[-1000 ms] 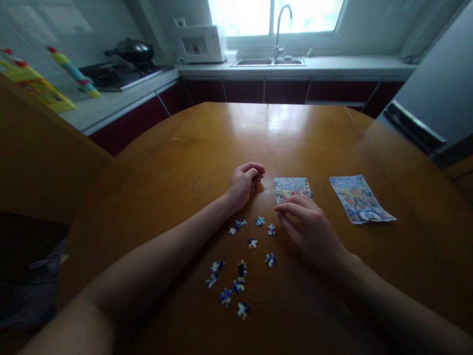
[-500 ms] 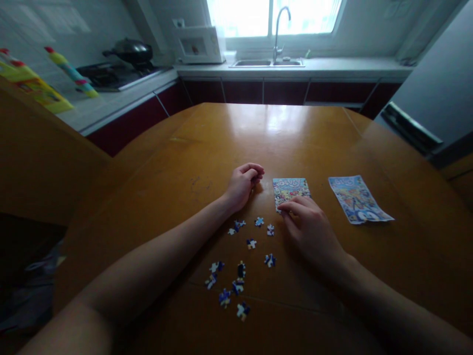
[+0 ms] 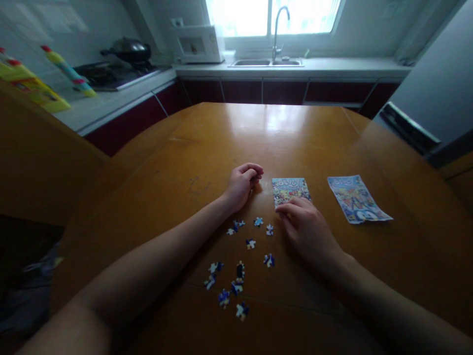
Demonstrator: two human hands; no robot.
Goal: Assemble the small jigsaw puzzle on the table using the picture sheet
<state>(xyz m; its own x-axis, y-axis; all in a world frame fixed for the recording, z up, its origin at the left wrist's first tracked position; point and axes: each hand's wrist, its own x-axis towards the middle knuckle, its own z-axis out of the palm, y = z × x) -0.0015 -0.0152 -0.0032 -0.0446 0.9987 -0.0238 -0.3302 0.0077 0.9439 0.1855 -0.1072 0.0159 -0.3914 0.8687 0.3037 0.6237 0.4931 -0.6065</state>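
Note:
A partly assembled jigsaw puzzle [image 3: 290, 190] with a crowded, colourful picture lies flat on the wooden table. My right hand [image 3: 310, 229] covers its lower part, thumb and fingers pinched on a puzzle piece at the lower left edge; the piece is mostly hidden. To the left of the puzzle rests my left hand [image 3: 242, 185], loosely closed with curled fingers, and nothing shows in it. Loose puzzle pieces [image 3: 251, 243] are scattered between my forearms, several of them blue and white. Right of the puzzle lies a creased paper sheet [image 3: 356, 199] with a similar picture.
The brown table [image 3: 207, 148] has a rounded far edge. Beyond it stand a counter with a sink [image 3: 251, 63], a faucet [image 3: 276, 34], a white microwave [image 3: 197, 44] and a wok [image 3: 127, 49] on the stove. Yellow bottles [image 3: 33, 88] stand at the left.
My right hand has shifted very slightly at the lower edge of the puzzle. The left hand and the loose pieces stay in place; the whole view has moved a little.

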